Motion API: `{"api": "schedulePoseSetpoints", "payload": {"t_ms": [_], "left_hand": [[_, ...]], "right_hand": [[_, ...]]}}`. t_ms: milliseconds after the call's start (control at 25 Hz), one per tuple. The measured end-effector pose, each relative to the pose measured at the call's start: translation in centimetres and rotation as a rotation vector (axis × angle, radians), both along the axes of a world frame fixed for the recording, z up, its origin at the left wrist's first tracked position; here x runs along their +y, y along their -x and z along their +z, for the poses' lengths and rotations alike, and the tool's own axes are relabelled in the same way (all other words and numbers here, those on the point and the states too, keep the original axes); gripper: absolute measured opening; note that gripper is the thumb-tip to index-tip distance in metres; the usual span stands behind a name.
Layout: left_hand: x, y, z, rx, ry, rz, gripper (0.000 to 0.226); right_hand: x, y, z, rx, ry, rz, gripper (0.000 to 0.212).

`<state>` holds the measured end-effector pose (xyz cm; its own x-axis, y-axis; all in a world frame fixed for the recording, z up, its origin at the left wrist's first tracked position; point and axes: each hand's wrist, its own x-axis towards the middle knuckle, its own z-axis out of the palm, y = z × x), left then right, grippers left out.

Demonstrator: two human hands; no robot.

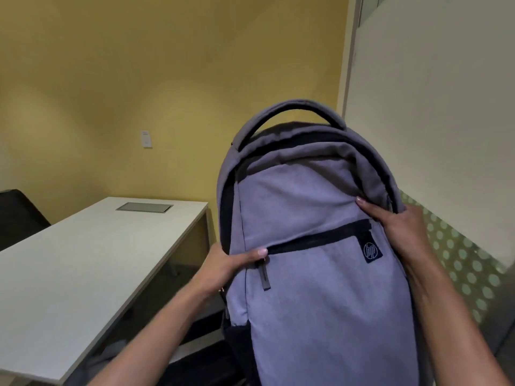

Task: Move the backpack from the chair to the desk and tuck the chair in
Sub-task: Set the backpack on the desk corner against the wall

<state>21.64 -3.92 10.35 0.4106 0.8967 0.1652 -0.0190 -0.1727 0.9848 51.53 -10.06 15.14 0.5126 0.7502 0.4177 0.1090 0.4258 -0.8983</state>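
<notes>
Both forearms reach up from the bottom edge to a grey-lilac HP backpack (320,274), which fills the near right of the view and is held upright, its long axis running top to bottom with the padded carry handle (289,112) uppermost. At its left flank the left hand (223,266) is closed on the fabric beside the black pocket zip (315,238), thumb across the front panel; at its right shoulder the right hand (401,224) clamps the edge, thumb forward and the other fingers wrapped behind out of sight. Whether its base is clear of the dark chair (195,352) glimpsed below its left side cannot be told. Left of the backpack lies the pale, smooth worktop (69,274), a long rectangle with a grey cable hatch (144,207) near its far end; the left hand is the nearer one to it. Soft woven cloth, slack at the top, will likely sag, so the coming swing leftward probably wants both grips kept.
</notes>
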Motion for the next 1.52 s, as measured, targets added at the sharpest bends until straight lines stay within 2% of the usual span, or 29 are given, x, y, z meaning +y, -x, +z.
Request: {"api": "schedulePoseSetpoints", "payload": {"t_ms": [80,160,280,360,440,480,600,680,880,1040,1160,1320,1520], "left_hand": [[-0.3,-1.3,-0.9,-0.158,-0.012,0.279,0.045],[0.1,-2.6,-0.2,-0.289,0.004,0.407,0.037],[2.0,-3.6,2.3,-0.466,0.086,0.467,0.029],[3.3,-3.9,4.7,-0.510,0.077,0.457,0.030],[4.4,-4.1,7.1,-0.508,-0.001,0.432,0.035],[4.8,-4.1,7.9,-0.500,-0.041,0.429,0.033],[6.5,-3.5,9.1,-0.476,-0.123,0.488,0.019],[8.1,-2.5,9.3,-0.470,-0.142,0.530,0.017],[12.8,-0.3,8.7,-0.452,-0.138,0.564,0.014],[16.7,1.4,7.8,-0.414,-0.190,0.567,0.008],[19.6,2.4,7.0,-0.350,-0.248,0.565,0.009],[23.9,3.4,5.0,-0.294,-0.233,0.615,0.016],[30.9,2.3,2.8,-0.246,-0.214,0.702,0.026]], "right_hand": [[0.9,0.5,0.7,-0.048,0.009,0.018,0.013],[1.9,0.3,1.7,-0.083,-0.005,0.062,0.012],[2.4,-2.0,4.1,-0.220,-0.029,0.199,0.026],[2.0,-4.7,4.7,-0.271,-0.032,0.472,0.048],[2.3,-5.8,3.4,-0.182,0.049,0.691,0.065],[3.0,-5.6,2.3,-0.127,0.078,0.707,0.066],[6.3,-3.1,1.0,-0.113,-0.044,0.500,0.045],[8.8,-1.7,1.4,-0.138,-0.100,0.415,0.039],[14.3,0.9,1.2,-0.232,-0.118,0.312,0.027],[18.1,2.8,0.3,-0.187,-0.088,0.227,0.018],[21.1,3.7,-0.6,-0.172,-0.084,0.221,0.020],[26.2,4.0,-1.3,-0.208,-0.053,0.266,0.028],[35.2,1.9,-3.5,-0.225,-0.008,0.340,0.019]]}}
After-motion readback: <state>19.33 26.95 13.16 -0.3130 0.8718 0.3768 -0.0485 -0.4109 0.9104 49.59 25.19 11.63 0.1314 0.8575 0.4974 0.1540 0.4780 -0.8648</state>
